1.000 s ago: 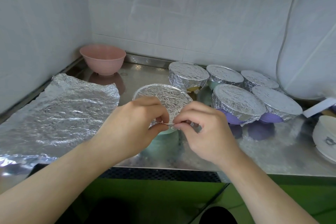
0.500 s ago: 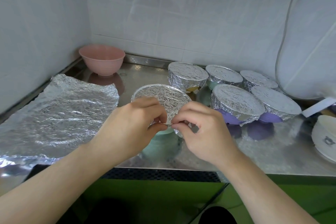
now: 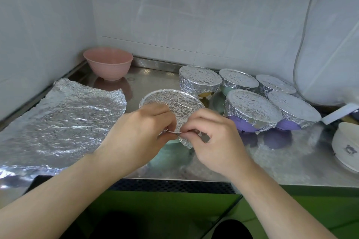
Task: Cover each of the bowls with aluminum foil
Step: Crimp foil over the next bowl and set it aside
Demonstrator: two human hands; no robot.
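Observation:
A green bowl (image 3: 171, 156) stands near the counter's front edge with crinkled foil (image 3: 174, 103) stretched over its mouth. My left hand (image 3: 139, 137) and my right hand (image 3: 211, 137) meet at its near rim, both pinching the foil's edge between thumb and fingers. Behind and to the right stand several foil-covered bowls, the nearest a purple one (image 3: 252, 110). An uncovered pink bowl (image 3: 108, 64) sits in the back left corner. A loose foil sheet (image 3: 58, 122) lies flat on the left.
The steel counter (image 3: 272, 165) ends at a front edge just below my wrists. White tiled walls close the back and left. A white lidded dish (image 3: 345, 147) sits at the right edge, with a white plastic cover (image 3: 330, 54) and cord behind it.
Both hands keep pinching the foil at the bowl's near rim; the fingertips have shifted only slightly along the edge.

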